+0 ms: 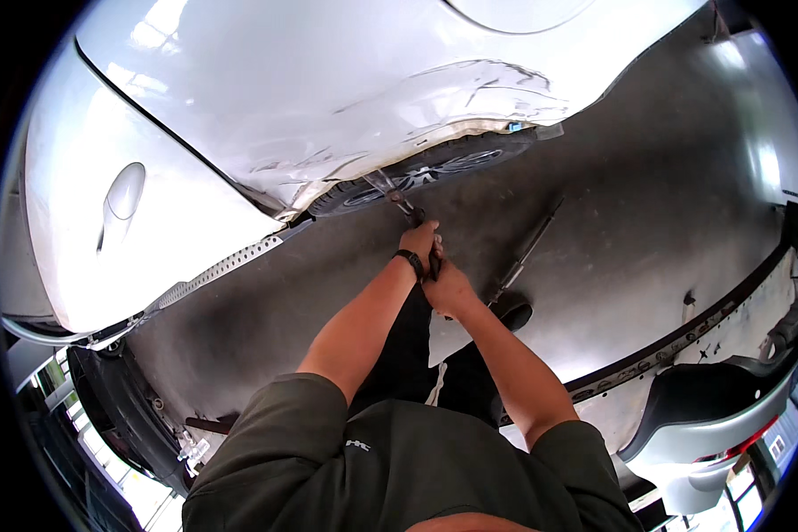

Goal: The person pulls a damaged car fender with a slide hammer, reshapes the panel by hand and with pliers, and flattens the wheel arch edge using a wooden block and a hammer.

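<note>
Steel pliers (408,211) clamped by fingers of left hand (419,241) and right hand (448,288), biting torn white fender edge (372,177) above tyre (417,173): risk of slipping under pull, gouging paint or striking knuckles on wheel-arch metal.

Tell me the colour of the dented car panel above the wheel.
White, with dark scrape marks on the car panel; it shows in the head view.
</note>
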The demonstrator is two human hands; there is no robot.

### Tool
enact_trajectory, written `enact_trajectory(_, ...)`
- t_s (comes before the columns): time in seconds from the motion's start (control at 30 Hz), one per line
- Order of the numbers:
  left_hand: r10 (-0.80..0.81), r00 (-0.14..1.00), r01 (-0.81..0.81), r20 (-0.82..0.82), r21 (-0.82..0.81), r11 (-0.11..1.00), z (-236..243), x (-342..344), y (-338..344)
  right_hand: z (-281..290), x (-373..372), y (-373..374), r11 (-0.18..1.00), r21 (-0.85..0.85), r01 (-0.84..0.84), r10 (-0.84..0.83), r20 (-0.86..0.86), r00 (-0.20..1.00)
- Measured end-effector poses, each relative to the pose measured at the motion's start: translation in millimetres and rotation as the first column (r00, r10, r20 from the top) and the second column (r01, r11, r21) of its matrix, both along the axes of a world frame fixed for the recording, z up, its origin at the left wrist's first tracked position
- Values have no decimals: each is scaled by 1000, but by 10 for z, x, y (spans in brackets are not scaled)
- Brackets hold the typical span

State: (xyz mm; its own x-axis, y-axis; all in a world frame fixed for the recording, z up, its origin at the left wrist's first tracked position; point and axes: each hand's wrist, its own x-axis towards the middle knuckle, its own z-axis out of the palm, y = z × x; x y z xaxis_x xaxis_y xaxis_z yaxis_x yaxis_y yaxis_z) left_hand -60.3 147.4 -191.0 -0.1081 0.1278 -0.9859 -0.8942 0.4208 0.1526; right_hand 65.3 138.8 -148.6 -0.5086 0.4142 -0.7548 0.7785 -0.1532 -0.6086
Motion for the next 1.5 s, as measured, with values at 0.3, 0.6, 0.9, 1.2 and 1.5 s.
enact_trajectory(0.3, -64, 992, 47, 112, 145, 988, -4, -226, -331, 359, -306, -329, 986, 154, 62, -72, 61, 996)
enact_trajectory(0.6, -71, 984, 32, 163, 228, 973, -56, -353, -477, 214, -439, -596, 980, 196, 45, -67, 106, 992)
enact_trajectory(0.9, -65, 988, 35, 137, 211, 977, -47, -542, -592, 144, -595, -645, 987, 156, 26, -45, 120, 992)
enact_trajectory(1.2, -52, 998, 42, 45, 212, 976, -252, -752, -468, -90, -814, -495, 989, 141, 42, -51, 67, 996)
enact_trajectory(1.5, -131, 991, 130, -14, 251, 959, -263, -940, -604, -141, -1021, -682, 986, 82, 144, -153, 116, 981)
